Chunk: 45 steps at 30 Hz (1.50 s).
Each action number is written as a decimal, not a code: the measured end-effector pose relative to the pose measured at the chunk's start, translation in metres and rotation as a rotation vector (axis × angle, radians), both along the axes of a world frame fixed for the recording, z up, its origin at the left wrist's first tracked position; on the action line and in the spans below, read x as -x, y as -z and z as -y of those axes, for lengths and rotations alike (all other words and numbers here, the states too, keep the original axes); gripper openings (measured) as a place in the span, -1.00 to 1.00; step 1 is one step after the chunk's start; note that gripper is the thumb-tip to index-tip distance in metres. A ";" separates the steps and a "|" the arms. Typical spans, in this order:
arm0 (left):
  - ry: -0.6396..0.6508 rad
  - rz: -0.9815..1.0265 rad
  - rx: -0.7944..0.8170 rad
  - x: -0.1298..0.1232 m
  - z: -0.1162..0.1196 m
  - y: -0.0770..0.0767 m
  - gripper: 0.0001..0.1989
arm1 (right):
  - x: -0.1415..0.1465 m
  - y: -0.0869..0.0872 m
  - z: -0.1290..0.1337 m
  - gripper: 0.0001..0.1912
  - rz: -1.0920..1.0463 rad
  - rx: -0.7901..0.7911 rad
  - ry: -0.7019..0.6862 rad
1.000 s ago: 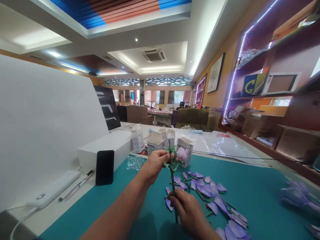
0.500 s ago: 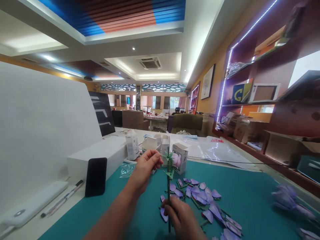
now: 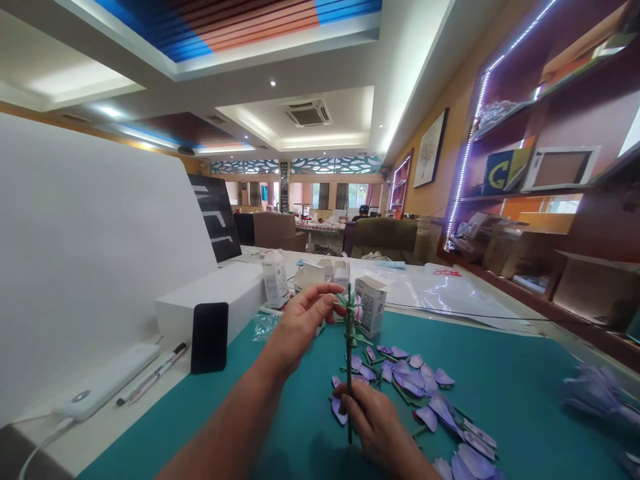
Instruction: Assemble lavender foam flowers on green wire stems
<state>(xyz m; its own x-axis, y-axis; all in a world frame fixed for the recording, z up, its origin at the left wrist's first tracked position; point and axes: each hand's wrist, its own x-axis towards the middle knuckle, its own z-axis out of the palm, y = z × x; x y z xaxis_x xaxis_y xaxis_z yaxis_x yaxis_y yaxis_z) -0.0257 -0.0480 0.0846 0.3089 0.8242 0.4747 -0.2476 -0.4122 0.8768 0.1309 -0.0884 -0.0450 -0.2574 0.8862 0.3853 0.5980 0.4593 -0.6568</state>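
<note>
A dark green stem (image 3: 349,360) stands upright over the teal mat (image 3: 290,427), with green leaves and a small pink bloom near its top. Its lower part is pinched between the thumb and fingers of my right hand (image 3: 373,417). My left hand (image 3: 305,323) is at the upper left of the stem, its fingertips on the green leaves (image 3: 353,303). To the right, loose purple petals (image 3: 410,380) with green stalks are scattered over the mat. A blurred purple flower (image 3: 595,393) rests at the far right.
Small white boxes (image 3: 371,307) stand behind my hands. On the left are a black phone (image 3: 209,338) leaning on a white block, pens (image 3: 153,375) and a white power bank-like device (image 3: 107,380). Clear plastic sheets (image 3: 450,293) cover the back right. A person (image 3: 363,211) is far behind.
My left hand has moved from beside the leaves onto them. The stem has turned, so its pink bloom is now mostly hidden behind it. The view has shifted slightly.
</note>
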 end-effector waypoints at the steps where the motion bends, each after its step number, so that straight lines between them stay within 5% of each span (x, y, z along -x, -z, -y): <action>1: 0.003 -0.008 -0.002 0.001 0.001 0.000 -0.75 | 0.000 -0.001 0.001 -0.69 -0.001 0.004 -0.002; 9: 0.072 -0.063 0.004 0.001 0.011 -0.005 -0.57 | 0.002 -0.006 0.003 -0.68 -0.007 0.028 -0.019; 14: 0.086 -0.034 0.027 -0.004 0.015 -0.005 -0.65 | 0.003 -0.002 0.002 -0.69 -0.022 0.024 -0.041; 23: -0.038 -0.053 -0.063 0.000 0.012 -0.006 -0.77 | -0.004 0.002 0.000 -0.70 -0.089 -0.024 -0.024; 29: -0.315 -0.305 -0.275 0.016 0.004 -0.006 -0.77 | -0.026 -0.005 -0.008 -0.63 -0.224 0.015 0.114; 33: -0.401 -0.563 -0.510 0.020 -0.001 0.007 -0.76 | -0.038 -0.005 -0.013 -0.59 -0.295 0.044 0.196; 40: -0.336 -1.031 -0.763 0.006 -0.003 0.045 -0.72 | -0.041 -0.005 -0.012 -0.50 -0.459 0.120 0.176; 45: -0.279 -1.160 -0.899 -0.008 0.001 0.073 -0.77 | -0.035 -0.004 -0.008 -0.54 -0.512 0.232 0.174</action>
<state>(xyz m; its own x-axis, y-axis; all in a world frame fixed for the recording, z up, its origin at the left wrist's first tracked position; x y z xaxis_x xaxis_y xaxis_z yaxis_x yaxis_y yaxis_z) -0.0181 -0.0493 0.0119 0.7459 0.4915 0.4496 0.5667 -0.8230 -0.0405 0.1663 -0.0802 -0.0413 0.0669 0.9747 0.2134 0.2314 0.1929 -0.9535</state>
